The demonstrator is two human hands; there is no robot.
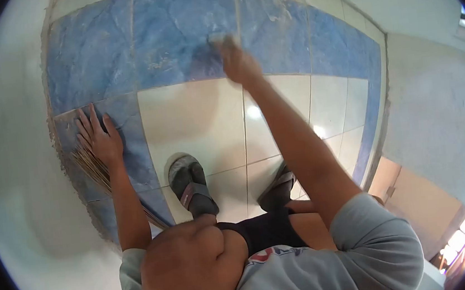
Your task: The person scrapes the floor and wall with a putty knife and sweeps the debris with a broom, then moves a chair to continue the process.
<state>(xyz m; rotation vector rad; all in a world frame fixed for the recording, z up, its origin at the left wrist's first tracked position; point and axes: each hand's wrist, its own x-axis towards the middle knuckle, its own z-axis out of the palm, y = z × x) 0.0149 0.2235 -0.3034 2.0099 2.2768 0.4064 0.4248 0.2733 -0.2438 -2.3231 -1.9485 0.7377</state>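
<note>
The left hand [97, 140] lies flat, fingers spread, by the floor's [190, 112] left edge; the right hand [240, 66] is curled on one small, blurred thing [214, 38] near the far edge. One stick bundle [93, 165] runs along the left edge, behind the left forearm. Two sandals [192, 187] stand between.

the right fingers [228, 46] are blurred, grip unclear.
</note>
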